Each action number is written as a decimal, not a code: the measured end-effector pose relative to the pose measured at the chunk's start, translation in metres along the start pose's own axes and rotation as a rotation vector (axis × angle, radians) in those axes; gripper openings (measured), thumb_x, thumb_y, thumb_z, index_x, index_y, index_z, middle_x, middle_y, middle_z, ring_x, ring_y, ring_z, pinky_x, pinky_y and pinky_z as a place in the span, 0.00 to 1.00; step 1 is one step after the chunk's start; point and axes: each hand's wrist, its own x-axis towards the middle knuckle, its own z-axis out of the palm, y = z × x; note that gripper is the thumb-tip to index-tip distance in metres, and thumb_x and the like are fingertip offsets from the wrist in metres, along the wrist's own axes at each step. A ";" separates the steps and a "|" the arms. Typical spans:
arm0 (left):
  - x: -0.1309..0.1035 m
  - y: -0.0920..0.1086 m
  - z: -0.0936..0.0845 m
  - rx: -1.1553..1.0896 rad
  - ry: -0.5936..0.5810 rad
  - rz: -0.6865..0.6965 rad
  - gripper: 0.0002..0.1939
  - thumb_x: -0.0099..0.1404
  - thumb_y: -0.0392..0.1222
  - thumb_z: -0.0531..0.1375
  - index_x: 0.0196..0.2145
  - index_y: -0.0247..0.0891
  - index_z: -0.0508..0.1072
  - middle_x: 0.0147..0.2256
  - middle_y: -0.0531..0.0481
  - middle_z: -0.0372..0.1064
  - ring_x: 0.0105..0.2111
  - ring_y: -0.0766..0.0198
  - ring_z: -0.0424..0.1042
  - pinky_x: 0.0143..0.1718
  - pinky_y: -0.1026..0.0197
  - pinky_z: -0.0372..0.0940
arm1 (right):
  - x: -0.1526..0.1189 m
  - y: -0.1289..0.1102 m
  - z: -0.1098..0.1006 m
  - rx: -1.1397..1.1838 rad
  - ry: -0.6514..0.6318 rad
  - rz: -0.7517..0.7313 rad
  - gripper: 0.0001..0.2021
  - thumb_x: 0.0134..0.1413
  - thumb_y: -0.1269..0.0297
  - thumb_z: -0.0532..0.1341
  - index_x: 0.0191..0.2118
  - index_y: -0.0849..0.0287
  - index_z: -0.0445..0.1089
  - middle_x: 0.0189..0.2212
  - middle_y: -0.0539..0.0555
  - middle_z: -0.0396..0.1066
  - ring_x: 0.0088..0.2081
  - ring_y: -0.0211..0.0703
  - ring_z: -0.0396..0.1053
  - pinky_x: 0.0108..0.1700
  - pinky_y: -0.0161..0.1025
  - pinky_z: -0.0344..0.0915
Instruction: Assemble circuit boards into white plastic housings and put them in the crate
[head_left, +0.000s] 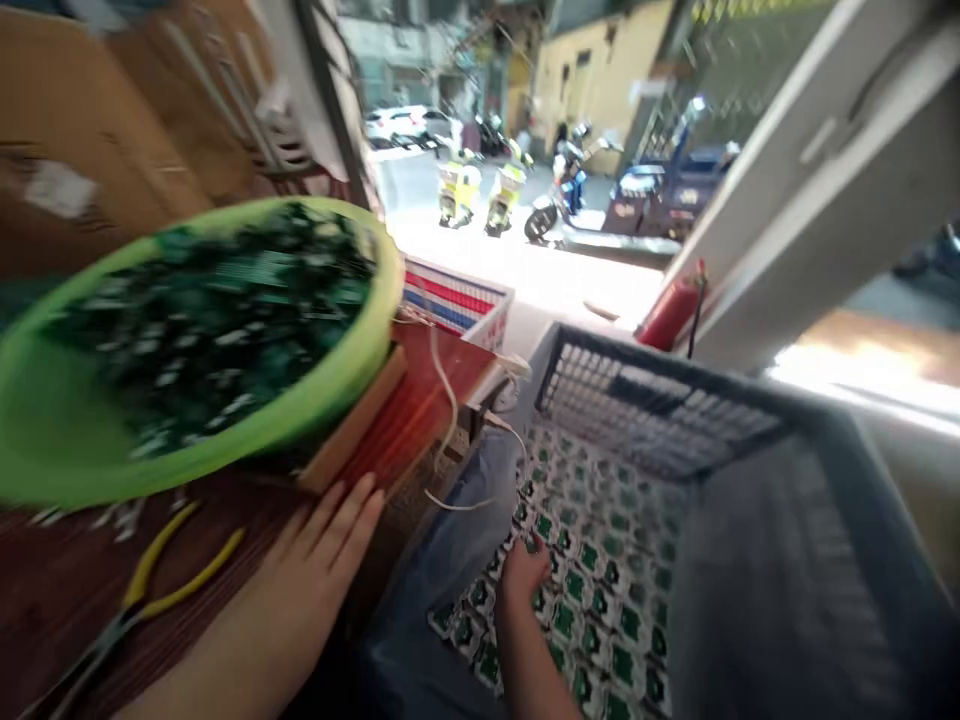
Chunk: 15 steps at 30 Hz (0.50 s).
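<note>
My left hand [322,550] lies flat on the dark red tabletop [247,500], fingers stretched out and holding nothing. Yellow-handled pliers [139,600] rest beside it, handles spread. My right hand [523,568] reaches down into a grey plastic crate [630,390], low over a grey tray [559,655] whose many pockets hold small green circuit-board pieces. Its fingers are curled in; whatever they grip is hidden. A light green basin [375,340] on the table is heaped with green and dark circuit-board pieces [247,290], blurred by motion.
A red, white and blue basket [450,300] stands behind the table. Loose white cords [450,400] hang over the table edge near the crate. A red fire extinguisher [670,312] is beyond the crate. Cardboard [82,130] stands at left; scooters [502,190] are parked outside.
</note>
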 end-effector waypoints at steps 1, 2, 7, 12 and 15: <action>0.007 0.007 -0.006 -0.062 -0.134 -0.016 0.38 0.61 0.19 0.41 0.68 0.34 0.51 0.68 0.36 0.46 0.67 0.42 0.47 0.59 0.35 0.57 | -0.002 -0.014 -0.014 0.055 0.089 -0.024 0.15 0.64 0.57 0.58 0.52 0.58 0.67 0.49 0.57 0.68 0.44 0.42 0.70 0.45 0.44 0.73; 0.013 0.012 -0.013 -0.105 -0.159 -0.031 0.38 0.61 0.19 0.41 0.68 0.34 0.52 0.68 0.38 0.45 0.68 0.44 0.47 0.60 0.36 0.57 | -0.006 -0.030 -0.030 0.118 0.172 -0.060 0.15 0.65 0.57 0.57 0.52 0.58 0.66 0.48 0.57 0.68 0.43 0.41 0.70 0.43 0.42 0.73; -0.005 0.017 -0.049 -0.305 -0.197 -0.068 0.39 0.56 0.24 0.52 0.66 0.28 0.54 0.68 0.36 0.45 0.67 0.47 0.50 0.64 0.45 0.55 | -0.049 -0.120 -0.127 0.430 0.362 -0.472 0.22 0.68 0.57 0.45 0.64 0.56 0.45 0.54 0.67 0.59 0.52 0.52 0.67 0.48 0.50 0.72; -0.117 -0.005 -0.090 -0.495 -0.225 -0.009 0.35 0.59 0.30 0.57 0.64 0.35 0.60 0.65 0.44 0.55 0.63 0.53 0.61 0.61 0.54 0.61 | -0.088 -0.236 -0.196 0.394 0.109 -0.996 0.16 0.64 0.54 0.50 0.49 0.58 0.62 0.51 0.64 0.65 0.56 0.53 0.64 0.58 0.53 0.63; -0.191 -0.041 -0.113 -0.577 -0.142 -0.130 0.24 0.63 0.33 0.55 0.56 0.44 0.71 0.55 0.51 0.73 0.52 0.60 0.74 0.55 0.61 0.66 | -0.079 -0.316 -0.202 0.158 -0.175 -1.147 0.12 0.59 0.56 0.56 0.42 0.57 0.69 0.41 0.59 0.72 0.46 0.51 0.71 0.50 0.49 0.67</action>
